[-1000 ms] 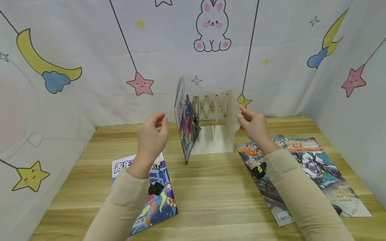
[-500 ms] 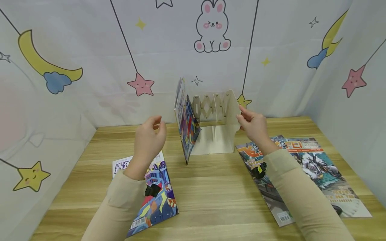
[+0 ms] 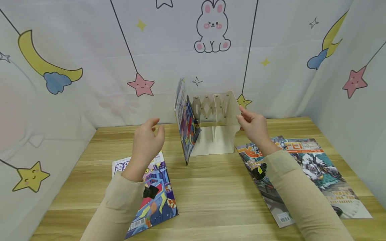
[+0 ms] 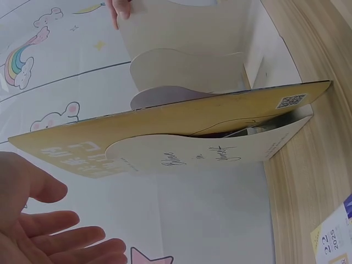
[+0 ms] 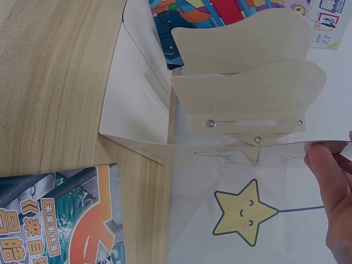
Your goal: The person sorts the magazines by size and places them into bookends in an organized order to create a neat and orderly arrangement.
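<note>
A cream expandable book rack [image 3: 208, 142] with a criss-cross metal back stands at the table's far side. In its leftmost slot a magazine [image 3: 189, 130] stands upright with a colourful cover; the left wrist view shows its yellow back cover [image 4: 181, 114] behind the lettered left end panel [image 4: 192, 153]. My right hand [image 3: 254, 129] pinches the edge of the right end panel [image 3: 233, 112] between thumb and fingers. To the left of the rack, my left hand [image 3: 146, 142] is in the air, fingers apart and loosely bent, holding nothing.
Another colourful magazine [image 3: 159, 201] lies flat at the left, partly under the left forearm. Two overlapping magazines, one with orange lettering [image 3: 251, 152] and one with a white mechanical figure [image 3: 313, 167], lie at the right beneath the right forearm. A printed curtain [image 3: 169, 50] hangs behind.
My left hand has drifted left and slightly down, away from the rack, and its thumb and fingers have spread apart. The right hand keeps its hold on the panel.
</note>
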{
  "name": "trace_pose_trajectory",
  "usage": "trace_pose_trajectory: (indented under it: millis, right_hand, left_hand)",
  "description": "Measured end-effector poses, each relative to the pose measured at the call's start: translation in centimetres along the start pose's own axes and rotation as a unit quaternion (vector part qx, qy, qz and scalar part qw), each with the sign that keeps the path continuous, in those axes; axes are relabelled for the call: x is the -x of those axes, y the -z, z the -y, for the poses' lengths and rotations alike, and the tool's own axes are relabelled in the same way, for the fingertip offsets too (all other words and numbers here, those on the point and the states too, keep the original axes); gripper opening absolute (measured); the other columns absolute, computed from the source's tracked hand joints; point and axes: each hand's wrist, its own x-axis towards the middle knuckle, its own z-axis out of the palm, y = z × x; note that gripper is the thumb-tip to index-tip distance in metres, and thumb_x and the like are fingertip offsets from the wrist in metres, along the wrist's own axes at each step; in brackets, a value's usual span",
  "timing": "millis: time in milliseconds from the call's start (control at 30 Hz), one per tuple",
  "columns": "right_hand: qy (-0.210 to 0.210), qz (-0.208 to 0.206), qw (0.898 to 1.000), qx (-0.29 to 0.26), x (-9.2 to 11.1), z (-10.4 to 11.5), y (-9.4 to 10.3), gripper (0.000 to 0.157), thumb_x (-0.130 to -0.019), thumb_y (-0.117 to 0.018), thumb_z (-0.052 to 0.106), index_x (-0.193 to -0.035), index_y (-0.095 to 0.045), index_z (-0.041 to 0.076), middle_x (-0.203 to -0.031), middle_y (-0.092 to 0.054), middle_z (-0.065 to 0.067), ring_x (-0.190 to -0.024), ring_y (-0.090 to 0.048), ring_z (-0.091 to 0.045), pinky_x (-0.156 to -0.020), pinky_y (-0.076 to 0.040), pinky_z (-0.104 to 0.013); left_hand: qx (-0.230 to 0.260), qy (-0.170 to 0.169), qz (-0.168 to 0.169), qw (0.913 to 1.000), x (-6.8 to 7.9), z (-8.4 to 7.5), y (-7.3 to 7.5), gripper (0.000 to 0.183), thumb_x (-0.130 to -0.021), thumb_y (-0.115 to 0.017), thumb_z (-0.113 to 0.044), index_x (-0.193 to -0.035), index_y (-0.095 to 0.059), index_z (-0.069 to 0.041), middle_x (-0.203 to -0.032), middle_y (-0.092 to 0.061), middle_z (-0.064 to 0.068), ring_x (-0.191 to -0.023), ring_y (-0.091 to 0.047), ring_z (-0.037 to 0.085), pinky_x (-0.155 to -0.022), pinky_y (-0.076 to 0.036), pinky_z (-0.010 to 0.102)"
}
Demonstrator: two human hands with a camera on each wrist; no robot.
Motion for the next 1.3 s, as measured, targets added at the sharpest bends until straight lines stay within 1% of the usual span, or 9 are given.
trace_pose_trajectory:
  millis: [200,367,433,500,600,667,900,1133,1300]
  right_hand:
    - [0.003,-0.001,1.000,0.000,0.0,0.0,0.0,0.044,-0.095,-0.058,0.028,-0.137,-0.049,0.021,-0.121,-0.064,-0.015,-0.063,-0.063,-0.014,-0.054,-0.052,-0.019]
    - [0.000,0.000,1.000,0.000,0.1,-0.1,0.0,0.045,-0.094,-0.058,0.029,-0.137,-0.049,0.020,-0.123,-0.063,-0.015,-0.060,-0.061,-0.007,-0.054,-0.051,-0.015]
    - [-0.002,0.001,1.000,-0.001,0.1,-0.2,0.0,0.045,-0.094,-0.058,0.030,-0.137,-0.048,0.020,-0.124,-0.062,-0.015,-0.063,-0.063,-0.012,-0.055,-0.051,-0.014]
    - [-0.004,0.002,1.000,0.001,0.1,-0.2,0.0,0.045,-0.095,-0.057,0.030,-0.138,-0.048,0.021,-0.125,-0.062,-0.014,-0.067,-0.065,-0.019,-0.057,-0.053,-0.015]
    - [-0.008,0.003,1.000,0.000,0.1,-0.1,0.0,0.045,-0.095,-0.057,0.031,-0.138,-0.048,0.022,-0.126,-0.061,-0.013,-0.074,-0.066,-0.029,-0.061,-0.056,-0.020]
    - [-0.009,0.004,1.000,0.002,0.2,-0.1,0.0,0.045,-0.095,-0.057,0.031,-0.138,-0.048,0.023,-0.126,-0.061,-0.012,-0.075,-0.066,-0.032,-0.061,-0.057,-0.023]
    - [-0.006,0.004,1.000,-0.002,0.3,-0.1,0.0,0.045,-0.095,-0.057,0.030,-0.138,-0.048,0.022,-0.123,-0.063,-0.013,-0.070,-0.065,-0.028,-0.054,-0.051,-0.015]
    - [-0.006,-0.001,1.000,-0.004,0.1,0.0,-0.1,0.045,-0.094,-0.058,0.029,-0.137,-0.049,0.020,-0.121,-0.064,-0.015,-0.074,-0.066,-0.029,-0.059,-0.055,-0.019]
    - [-0.003,0.004,1.000,-0.003,0.0,0.0,0.0,0.045,-0.094,-0.058,0.029,-0.137,-0.049,0.021,-0.121,-0.064,-0.016,-0.064,-0.064,-0.018,-0.052,-0.050,-0.015]
  left_hand:
    - [-0.015,0.013,0.016,0.9997,0.1,0.3,0.0,0.038,-0.094,-0.052,-0.019,-0.125,-0.057,0.003,-0.122,-0.062,0.022,-0.107,-0.062,0.039,-0.073,-0.056,0.047]
    - [-0.028,0.010,0.025,0.9992,0.2,0.5,0.1,0.039,-0.094,-0.052,-0.019,-0.125,-0.056,0.005,-0.123,-0.060,0.024,-0.106,-0.061,0.039,-0.084,-0.053,0.051]
    - [-0.029,0.011,0.029,0.9991,0.2,0.6,0.1,0.040,-0.094,-0.052,-0.019,-0.126,-0.055,0.005,-0.123,-0.060,0.024,-0.096,-0.062,0.039,-0.082,-0.052,0.049]
    - [-0.033,0.011,0.033,0.9989,0.2,0.7,0.1,0.040,-0.094,-0.052,-0.018,-0.126,-0.055,0.005,-0.123,-0.059,0.025,-0.098,-0.061,0.039,-0.085,-0.050,0.050]
    - [-0.034,0.016,0.046,0.9983,0.2,0.9,0.2,0.042,-0.094,-0.052,-0.020,-0.127,-0.054,0.006,-0.126,-0.058,0.025,-0.107,-0.058,0.041,-0.093,-0.047,0.051]
    - [-0.037,0.019,0.055,0.9976,0.2,1.0,0.3,0.042,-0.094,-0.052,-0.020,-0.127,-0.053,0.006,-0.128,-0.056,0.025,-0.120,-0.051,0.041,-0.101,-0.043,0.053]
    - [-0.045,0.033,0.081,0.9952,0.2,1.2,0.6,0.045,-0.096,-0.051,-0.022,-0.132,-0.049,0.005,-0.132,-0.053,0.025,-0.121,-0.050,0.041,-0.100,-0.043,0.053]
    - [-0.055,0.046,0.103,0.9920,0.2,1.6,0.9,0.047,-0.097,-0.049,-0.024,-0.135,-0.046,0.004,-0.136,-0.049,0.025,-0.125,-0.047,0.042,-0.102,-0.041,0.055]
    - [-0.059,0.054,0.116,0.9900,0.2,1.9,1.1,0.048,-0.097,-0.048,-0.024,-0.136,-0.045,0.004,-0.137,-0.048,0.025,-0.127,-0.044,0.043,-0.104,-0.039,0.055]
